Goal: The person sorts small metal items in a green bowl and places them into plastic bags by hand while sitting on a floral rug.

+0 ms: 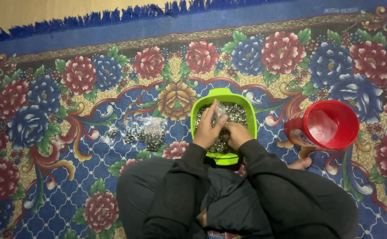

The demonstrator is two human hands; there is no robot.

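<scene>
While both hands work over the green basin (223,95) of small metal rings, the left hand (207,128) pinches a small clear bag (220,109); the right hand (237,134) digs in, grip hidden. Filled bags (142,130) lie at nine o'clock, many rings remain.

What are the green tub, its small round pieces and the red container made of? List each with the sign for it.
Green tub: looks like moulded plastic, a uniform bright colour with a smooth rounded rim.
Small round pieces: probably metal, silvery-grey with glints; too small to be sure.
Red container: apparently plastic, a glossy red wall with a pale sheen inside.
Clear bag at the left hand: thin plastic film, see-through and crinkled.
</scene>
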